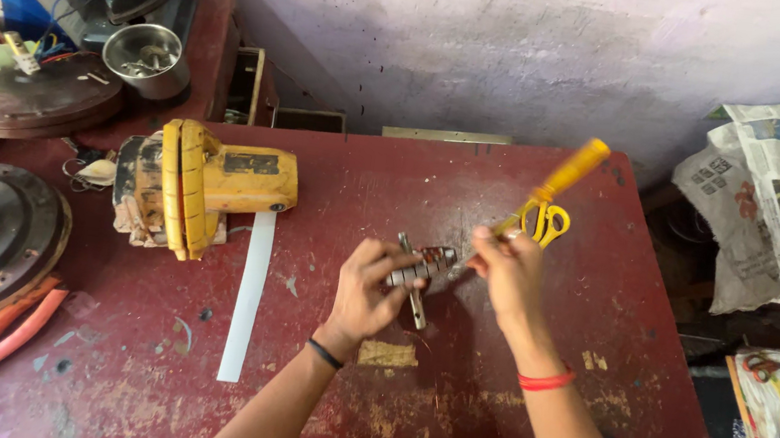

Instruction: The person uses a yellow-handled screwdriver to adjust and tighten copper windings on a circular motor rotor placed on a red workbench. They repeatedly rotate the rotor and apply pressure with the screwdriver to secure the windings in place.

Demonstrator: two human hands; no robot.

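2 hands shut: left hand (368, 292) on rotor (421, 265); right hand (507, 265) w/ screwdriver (555, 189), handle up-right.

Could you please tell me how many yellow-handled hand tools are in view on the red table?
2: a yellow-handled screwdriver held in the right hand, and yellow-handled scissors lying just behind that hand. Others may be hidden in the clutter.
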